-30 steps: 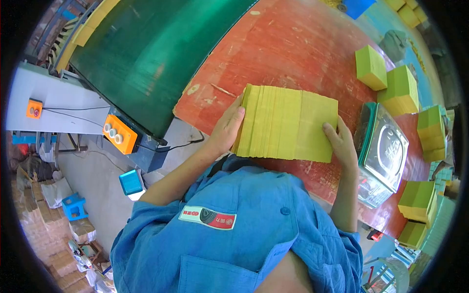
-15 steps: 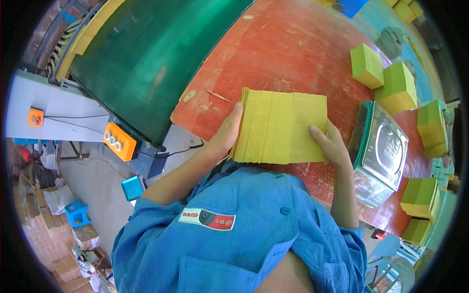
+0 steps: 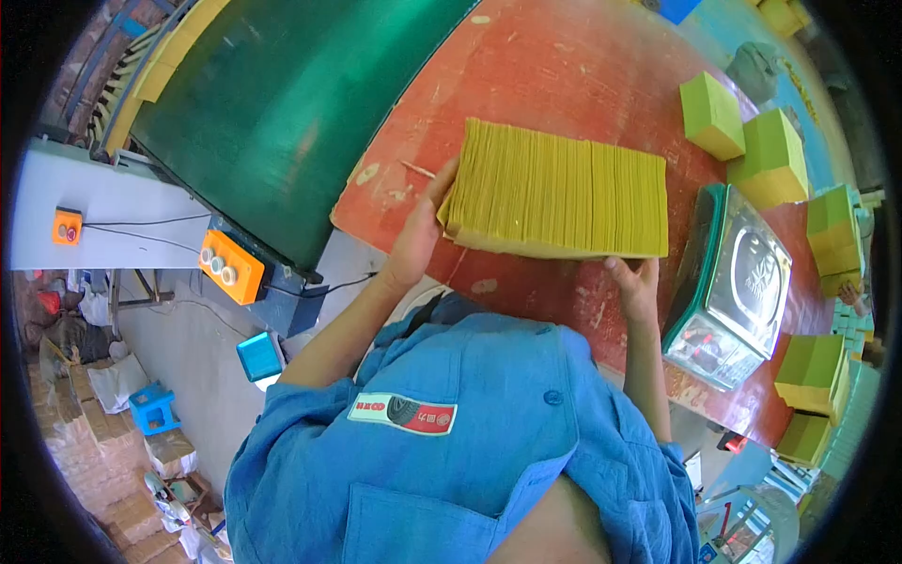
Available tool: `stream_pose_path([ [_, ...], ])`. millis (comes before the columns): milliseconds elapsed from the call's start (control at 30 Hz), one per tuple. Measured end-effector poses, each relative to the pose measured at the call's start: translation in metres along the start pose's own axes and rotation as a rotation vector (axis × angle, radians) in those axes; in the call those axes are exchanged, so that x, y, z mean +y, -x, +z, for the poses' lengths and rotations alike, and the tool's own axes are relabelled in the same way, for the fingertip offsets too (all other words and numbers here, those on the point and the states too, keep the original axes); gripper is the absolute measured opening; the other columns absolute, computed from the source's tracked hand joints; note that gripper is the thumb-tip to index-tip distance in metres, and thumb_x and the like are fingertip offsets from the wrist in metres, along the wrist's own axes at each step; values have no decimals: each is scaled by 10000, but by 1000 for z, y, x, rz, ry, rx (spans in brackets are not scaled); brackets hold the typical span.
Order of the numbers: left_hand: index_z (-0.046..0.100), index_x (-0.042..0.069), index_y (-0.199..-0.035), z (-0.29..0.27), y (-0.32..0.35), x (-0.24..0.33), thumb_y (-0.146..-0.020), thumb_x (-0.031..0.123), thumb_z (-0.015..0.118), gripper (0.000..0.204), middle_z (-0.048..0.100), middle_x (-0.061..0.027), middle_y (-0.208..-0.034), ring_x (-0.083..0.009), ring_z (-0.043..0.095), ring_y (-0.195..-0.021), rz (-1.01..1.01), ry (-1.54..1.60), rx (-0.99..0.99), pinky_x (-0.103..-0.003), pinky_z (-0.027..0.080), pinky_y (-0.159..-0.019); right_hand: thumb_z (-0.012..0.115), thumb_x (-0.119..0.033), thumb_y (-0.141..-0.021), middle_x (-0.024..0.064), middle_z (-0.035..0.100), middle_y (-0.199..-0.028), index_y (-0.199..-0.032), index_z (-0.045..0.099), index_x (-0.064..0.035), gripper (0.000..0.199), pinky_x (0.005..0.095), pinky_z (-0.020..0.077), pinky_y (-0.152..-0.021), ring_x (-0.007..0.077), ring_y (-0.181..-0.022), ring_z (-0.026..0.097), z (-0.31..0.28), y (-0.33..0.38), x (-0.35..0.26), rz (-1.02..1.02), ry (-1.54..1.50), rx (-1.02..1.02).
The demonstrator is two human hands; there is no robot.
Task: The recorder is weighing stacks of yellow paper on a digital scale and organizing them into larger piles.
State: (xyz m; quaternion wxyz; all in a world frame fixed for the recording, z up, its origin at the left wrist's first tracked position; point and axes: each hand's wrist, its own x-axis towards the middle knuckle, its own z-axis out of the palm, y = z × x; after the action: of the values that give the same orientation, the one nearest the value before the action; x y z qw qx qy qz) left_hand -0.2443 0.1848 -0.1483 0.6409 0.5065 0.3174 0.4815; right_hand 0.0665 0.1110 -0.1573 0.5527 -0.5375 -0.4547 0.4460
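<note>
A thick stack of yellow paper sheets [image 3: 559,193] is held lengthwise between my two hands above the red tabletop [image 3: 554,70]. Its many sheet edges face up, and its near face tips toward me. My left hand [image 3: 420,230] closes on the left end, with the fingers largely hidden behind the stack. At the lower right corner, my right hand [image 3: 638,287] grips the stack with its thumb showing on the near side and its other fingers mostly out of sight.
A clear box with a teal rim [image 3: 703,273] stands right of my hands. Yellow-green paper blocks [image 3: 712,115] line the right side, where another person's hand [image 3: 852,297] shows. At left are a green conveyor belt [image 3: 272,122] and an orange button box [image 3: 230,260].
The stack has moved away from me and turned, so its long bank of sheet edges now faces up. My right hand has shifted to its near lower corner. Another person's hand has appeared at right.
</note>
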Motion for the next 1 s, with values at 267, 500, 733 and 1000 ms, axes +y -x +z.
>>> stream_pose_path([
  [267, 208, 27, -1509, -9, -14, 1, -1001, 579, 239, 752, 297, -161, -1528, -244, 298, -1399, 1, 90, 134, -395, 246, -1107, 810, -281, -761, 113, 530, -1292, -1335, 465, 5, 728, 371, 343, -1050, 243, -1214, 480, -2, -3, 1, -65, 119, 12],
  [500, 220, 50, -1511, -9, -44, -7, -989, 607, 255, 764, 301, -157, -1522, -248, 287, -1402, 30, 53, 141, -404, 199, -1150, 840, -290, -736, 113, 547, -1247, -1293, 479, 9, 728, 383, 342, -1050, 246, -1185, 493, 0, -3, 4, -46, 59, 23],
  [733, 402, 28, -1401, 4, -53, 0, -975, 597, 368, 712, 513, -96, -1316, -195, 486, -1223, -110, 306, 63, -348, 374, -1051, 852, -310, -722, 115, 546, -1263, -1306, 470, 10, 768, 385, 338, -1054, 241, -1193, 490, 3, -3, 1, -52, 74, 39],
  [1000, 458, 30, -1319, 12, -52, -9, -976, 578, 395, 650, 545, -82, -1234, -188, 527, -1146, -77, 322, 119, -346, 427, -994, 848, -308, -728, 121, 555, -1250, -1308, 467, 14, 765, 389, 344, -1050, 246, -1188, 497, 4, -3, 0, -54, 70, 35],
])
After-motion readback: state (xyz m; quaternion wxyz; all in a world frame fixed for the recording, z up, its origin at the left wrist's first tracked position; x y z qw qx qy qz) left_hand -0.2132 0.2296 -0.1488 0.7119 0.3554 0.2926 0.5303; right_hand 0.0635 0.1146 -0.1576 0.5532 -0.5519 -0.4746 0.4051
